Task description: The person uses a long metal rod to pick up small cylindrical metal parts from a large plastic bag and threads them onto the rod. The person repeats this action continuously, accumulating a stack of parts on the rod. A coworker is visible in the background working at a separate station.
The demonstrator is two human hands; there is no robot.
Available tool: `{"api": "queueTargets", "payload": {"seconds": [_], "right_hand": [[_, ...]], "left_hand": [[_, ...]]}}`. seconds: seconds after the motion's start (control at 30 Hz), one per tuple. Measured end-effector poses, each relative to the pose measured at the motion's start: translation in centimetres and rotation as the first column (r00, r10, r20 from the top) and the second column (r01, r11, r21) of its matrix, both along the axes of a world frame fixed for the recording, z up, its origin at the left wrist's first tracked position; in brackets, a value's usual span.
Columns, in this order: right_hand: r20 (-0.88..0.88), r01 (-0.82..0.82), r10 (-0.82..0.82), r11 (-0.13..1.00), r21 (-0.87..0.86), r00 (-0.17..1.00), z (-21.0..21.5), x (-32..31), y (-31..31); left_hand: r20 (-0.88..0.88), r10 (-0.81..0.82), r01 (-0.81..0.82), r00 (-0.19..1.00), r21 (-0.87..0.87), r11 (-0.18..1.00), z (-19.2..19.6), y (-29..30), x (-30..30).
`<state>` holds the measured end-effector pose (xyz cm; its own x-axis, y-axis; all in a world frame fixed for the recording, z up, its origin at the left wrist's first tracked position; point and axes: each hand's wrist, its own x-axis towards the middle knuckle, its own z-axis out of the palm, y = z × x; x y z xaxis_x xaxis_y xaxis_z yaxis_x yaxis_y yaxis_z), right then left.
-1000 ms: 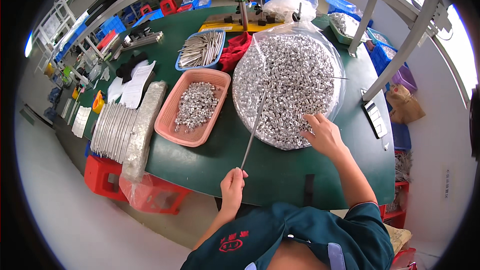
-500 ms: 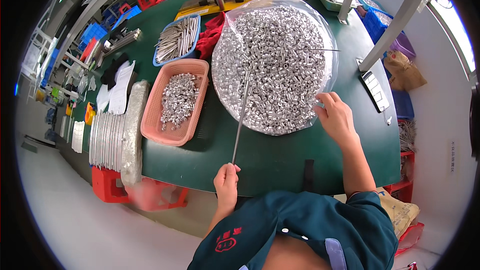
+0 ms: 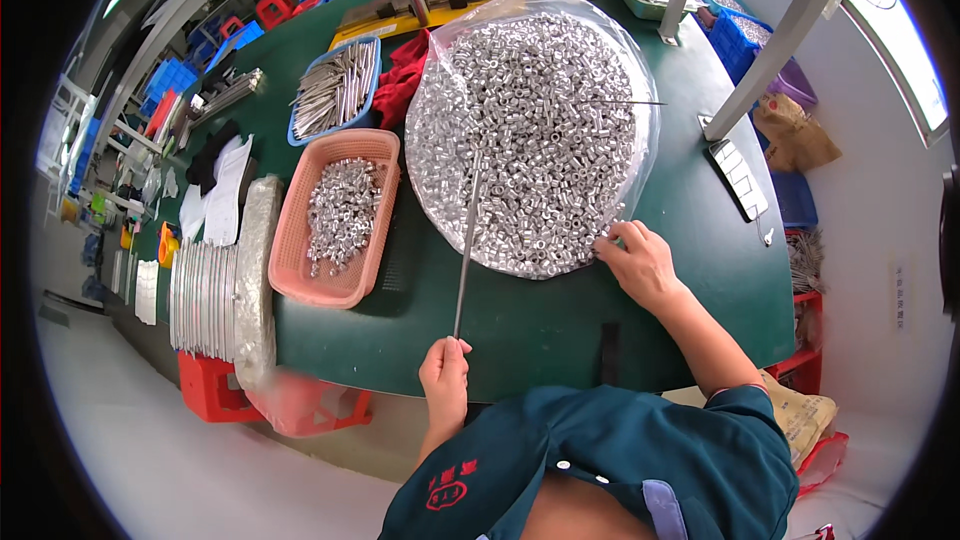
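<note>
My left hand (image 3: 445, 368) is closed around the lower end of a thin metal rod (image 3: 466, 275). The rod points away from me, its far end over a big heap of small silver metal sleeves (image 3: 545, 130); whether a sleeve sits on that end I cannot tell. Under the heap is a clear plastic bag (image 3: 648, 110) with a round spread-out rim. My right hand (image 3: 645, 265) is at the heap's near right edge, thumb and fingertips drawn together among the sleeves. What they pinch is too small to make out. A thin dark rod (image 3: 645, 102) sticks out from the heap's right side.
Left of the heap stand a pink basket (image 3: 283, 265) of sleeves and a blue tray (image 3: 375, 90) of metal pins. A red cloth (image 3: 402, 75) lies between tray and bag. Long rods (image 3: 203, 300) lie at the left edge. A phone (image 3: 738, 180) rests near a grey post (image 3: 770, 65).
My right hand has moved left and nearer to me, from the bag's right rim to the sleeves at the near edge. My left hand still holds the rod. The view has shifted slightly.
</note>
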<state>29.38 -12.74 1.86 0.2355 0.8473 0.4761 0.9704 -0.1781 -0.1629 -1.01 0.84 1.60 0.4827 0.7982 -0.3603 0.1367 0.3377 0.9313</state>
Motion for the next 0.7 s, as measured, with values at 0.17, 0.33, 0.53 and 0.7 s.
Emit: {"api": "queueTargets", "payload": {"seconds": [0.17,0.33,0.53,0.7], "right_hand": [[0.034,-0.093,0.093,0.996,-0.002,0.995,-0.3,0.7,-0.3],[-0.056,-0.03,0.031,0.999,0.023,0.998,-1.0,0.8,-0.2],[-0.092,-0.068,0.068,0.998,0.009,0.993,-0.6,1.4,-0.5],[-0.132,-0.081,0.08,0.997,-0.001,0.988,-1.3,2.2,-0.9]], "left_hand": [[0.023,0.002,-0.002,1.0,0.019,1.0,-0.2,-0.1,0.0],[0.016,-0.016,0.015,1.0,0.077,0.997,-0.8,-0.1,-0.1],[0.056,-0.1,0.087,0.993,0.198,0.976,0.5,-0.1,2.0],[0.202,-0.187,0.14,0.962,0.225,0.964,0.4,-0.1,5.2]]}}
